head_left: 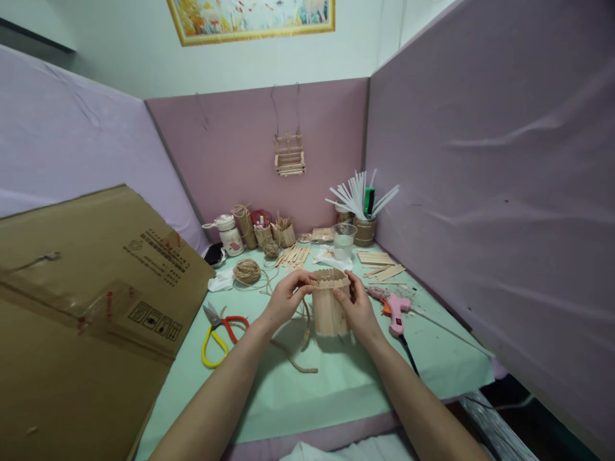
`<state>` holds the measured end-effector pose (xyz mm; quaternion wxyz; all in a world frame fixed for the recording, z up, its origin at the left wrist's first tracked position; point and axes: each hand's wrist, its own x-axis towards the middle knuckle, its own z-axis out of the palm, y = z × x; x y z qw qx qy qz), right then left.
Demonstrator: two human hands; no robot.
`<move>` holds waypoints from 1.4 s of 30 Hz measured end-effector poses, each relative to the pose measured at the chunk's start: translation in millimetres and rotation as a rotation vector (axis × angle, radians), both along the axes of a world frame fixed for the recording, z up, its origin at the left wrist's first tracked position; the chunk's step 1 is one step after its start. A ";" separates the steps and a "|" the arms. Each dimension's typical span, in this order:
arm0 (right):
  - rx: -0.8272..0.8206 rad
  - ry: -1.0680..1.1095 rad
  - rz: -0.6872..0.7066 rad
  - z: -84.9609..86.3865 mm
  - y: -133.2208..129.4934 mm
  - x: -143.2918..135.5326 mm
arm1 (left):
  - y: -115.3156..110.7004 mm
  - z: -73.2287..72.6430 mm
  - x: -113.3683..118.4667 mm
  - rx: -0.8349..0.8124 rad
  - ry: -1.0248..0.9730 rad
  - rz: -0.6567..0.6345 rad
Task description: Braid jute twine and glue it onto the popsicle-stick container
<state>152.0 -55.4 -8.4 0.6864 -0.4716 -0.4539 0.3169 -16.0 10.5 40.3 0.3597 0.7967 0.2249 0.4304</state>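
Note:
A round cup made of upright wooden craft sticks (330,315) stands at the middle of the table between my hands. Braided trim runs around its rim. My left hand (289,296) is closed at the rim's left side, thumb and fingers pinching the braided twine cord there. A loose length of that cord (306,328) hangs below these fingers, and a tail lies curled on the cloth. My right hand (359,310) grips the cup's right side, thumb on the front wall and fingers behind the rim. Red-and-yellow-handled scissors (218,333) lie left of my left forearm.
A pink hot glue gun (396,310) lies at the right, its cord trailing forward. Behind are a twine ball (246,271), loose craft sticks (294,257), a plastic cup (343,240) and a pot of white sticks (365,230). A large cardboard box (96,307) covers the left side.

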 end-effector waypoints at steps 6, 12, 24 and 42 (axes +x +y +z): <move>-0.025 -0.026 0.034 4.9 -1.3 1.2 | 6.3 -0.1 0.3 -0.018 0.022 -0.002; -0.013 -0.060 0.096 4.5 -0.3 4.4 | 22.0 8.8 -2.5 -0.051 0.006 -0.047; 0.248 -0.737 -0.195 41.9 -7.1 21.6 | 19.1 10.6 8.2 -0.101 -0.014 -0.033; 0.286 -1.030 -0.256 58.7 -6.7 20.1 | 14.3 7.8 10.7 -0.042 0.022 -0.025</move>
